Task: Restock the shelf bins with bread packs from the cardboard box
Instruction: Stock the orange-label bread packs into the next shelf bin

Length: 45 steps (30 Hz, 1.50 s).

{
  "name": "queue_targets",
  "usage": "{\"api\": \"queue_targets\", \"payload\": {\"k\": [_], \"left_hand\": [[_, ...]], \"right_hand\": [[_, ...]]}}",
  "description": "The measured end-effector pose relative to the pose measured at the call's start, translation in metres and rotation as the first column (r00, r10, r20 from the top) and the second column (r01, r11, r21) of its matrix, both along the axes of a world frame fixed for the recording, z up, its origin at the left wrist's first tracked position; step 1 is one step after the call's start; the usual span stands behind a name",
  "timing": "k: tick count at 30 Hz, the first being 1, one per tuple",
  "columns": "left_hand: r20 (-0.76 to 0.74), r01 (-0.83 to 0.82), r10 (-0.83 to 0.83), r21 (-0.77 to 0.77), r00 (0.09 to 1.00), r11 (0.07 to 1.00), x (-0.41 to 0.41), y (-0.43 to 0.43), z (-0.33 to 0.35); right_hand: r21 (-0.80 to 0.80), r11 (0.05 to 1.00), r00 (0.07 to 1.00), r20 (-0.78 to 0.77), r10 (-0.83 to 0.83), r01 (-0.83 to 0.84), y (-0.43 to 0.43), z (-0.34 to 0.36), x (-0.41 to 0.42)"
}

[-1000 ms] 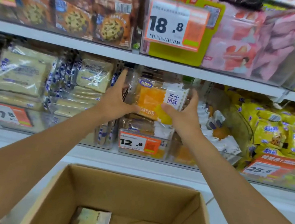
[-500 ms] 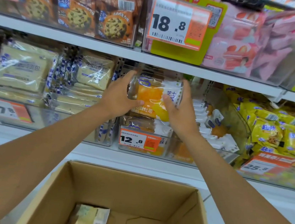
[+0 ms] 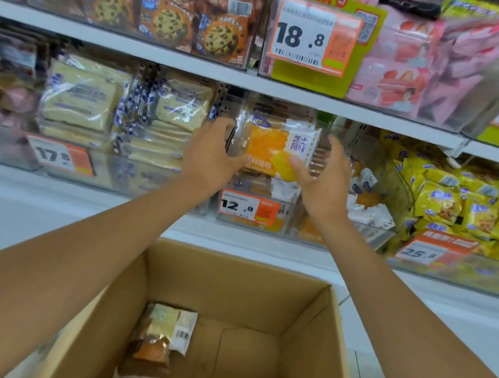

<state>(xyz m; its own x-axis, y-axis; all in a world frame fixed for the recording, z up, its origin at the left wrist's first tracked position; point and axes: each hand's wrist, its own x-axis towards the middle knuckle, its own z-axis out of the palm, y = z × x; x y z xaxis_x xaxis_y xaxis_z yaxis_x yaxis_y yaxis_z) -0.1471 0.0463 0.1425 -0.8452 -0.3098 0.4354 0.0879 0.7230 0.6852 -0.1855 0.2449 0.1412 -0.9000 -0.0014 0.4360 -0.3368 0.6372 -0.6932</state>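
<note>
Landmark: orange-and-white 12.8 price tag (image 3: 250, 208), fixed to the front of a clear plastic shelf bin (image 3: 284, 229).
Left of the tag: pale cream bread slices in clear wrappers with blue print (image 3: 80, 99), stacked in neighbouring bins.
Right of the tag: jumbled white-and-orange packs (image 3: 368, 208), then bright yellow snack bags (image 3: 460, 205) farther along.
Above the tag: a white shelf board (image 3: 179, 62) runs close over the bin; brown chocolate-chip cookie packs (image 3: 168, 21) and pink packs (image 3: 413, 70) stand on it.
Below the tag: open brown cardboard box (image 3: 311, 337), nearest the camera.
Bread pack: orange-and-white clear-wrapped bread pack (image 3: 278, 148), upright and facing outward, directly above the tag over the packs already in that bin; blue characters on its white panel.
Left hand (image 3: 211, 160): fingers curled round the bread pack's left edge, thumb on its front.
Right hand (image 3: 326, 181): thumb on the lower front, fingers curved round the right edge.
Counts: two hands on one bread pack; two packs plainly lying in the cardboard box (image 3: 166, 332), with a further shape at the bottom edge too blurred to tell; six price tags in view, the landmark included.
</note>
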Motion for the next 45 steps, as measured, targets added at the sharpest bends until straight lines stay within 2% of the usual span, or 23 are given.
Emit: {"api": "queue_targets", "payload": {"k": [3, 5, 6, 9, 13, 15, 17, 19, 24, 28, 30, 32, 34, 37, 41, 45], "left_hand": [[0.004, -0.002, 0.002, 0.059, 1.000, 0.998, 0.043, 0.013, -0.005], [0.049, 0.020, -0.028, 0.154, 0.998, 0.988, 0.069, 0.019, -0.024], [0.092, 0.020, -0.039, 0.200, 0.995, 0.980, 0.079, 0.019, -0.039], [0.322, -0.060, -0.030, 0.267, 0.946, 0.962, 0.108, 0.010, -0.102], [0.558, -0.201, 0.009, 0.284, 0.830, 0.938, 0.146, -0.007, -0.198], [0.632, -0.297, 0.048, 0.295, 0.773, 0.908, 0.158, -0.013, -0.237], [0.685, -0.383, 0.063, 0.326, 0.726, 0.864, 0.166, -0.017, -0.269], [0.717, -0.453, 0.079, 0.347, 0.693, 0.821, 0.170, -0.020, -0.293], [0.753, -0.569, 0.137, 0.352, 0.643, 0.743, 0.177, -0.024, -0.326], [0.783, -0.614, 0.152, 0.335, 0.604, 0.715, 0.182, -0.026, -0.345], [0.793, -0.634, 0.155, 0.336, 0.590, 0.697, 0.183, -0.027, -0.351], [0.801, -0.644, 0.150, 0.337, 0.579, 0.687, 0.183, -0.026, -0.354], [0.811, -0.648, 0.131, 0.346, 0.571, 0.679, 0.182, -0.022, -0.354], [0.821, -0.644, 0.091, 0.368, 0.564, 0.670, 0.182, -0.017, -0.350], [0.817, -0.598, 0.002, 0.421, 0.577, 0.682, 0.182, -0.013, -0.337], [0.776, -0.479, -0.144, 0.511, 0.613, 0.714, 0.174, -0.005, -0.314]], "right_hand": [[0.073, 0.997, 0.994, -0.111, 0.024, -0.015, 0.004, -0.011, 0.041], [0.112, 0.989, 0.991, -0.071, 0.109, -0.100, 0.004, -0.030, 0.068], [0.144, 0.977, 0.987, -0.011, 0.159, -0.156, 0.004, -0.043, 0.081], [0.242, 0.916, 0.919, 0.311, 0.241, -0.322, 0.012, -0.101, 0.114], [0.297, 0.828, 0.728, 0.661, 0.180, -0.475, 0.031, -0.203, 0.140], [0.302, 0.800, 0.637, 0.761, 0.125, -0.518, 0.032, -0.250, 0.144], [0.261, 0.811, 0.560, 0.823, 0.097, -0.523, 0.023, -0.289, 0.146], [0.210, 0.825, 0.526, 0.842, 0.121, -0.525, 0.005, -0.325, 0.144], [0.158, 0.782, 0.538, 0.805, 0.251, -0.602, -0.055, -0.399, 0.132], [0.341, 0.663, 0.641, 0.716, 0.276, -0.667, -0.082, -0.444, 0.117], [0.363, 0.619, 0.634, 0.715, 0.293, -0.696, -0.081, -0.451, 0.109], [0.326, 0.618, 0.622, 0.701, 0.349, -0.715, -0.071, -0.444, 0.107], [0.316, 0.667, 0.691, 0.587, 0.421, -0.675, -0.056, -0.429, 0.109], [0.270, 0.804, 0.804, 0.463, 0.374, -0.530, -0.037, -0.403, 0.105], [0.070, 0.938, 0.824, 0.503, 0.260, -0.339, -0.022, -0.361, 0.096], [-0.073, 0.951, 0.783, 0.551, 0.289, -0.300, -0.007, -0.312, 0.094]]}}
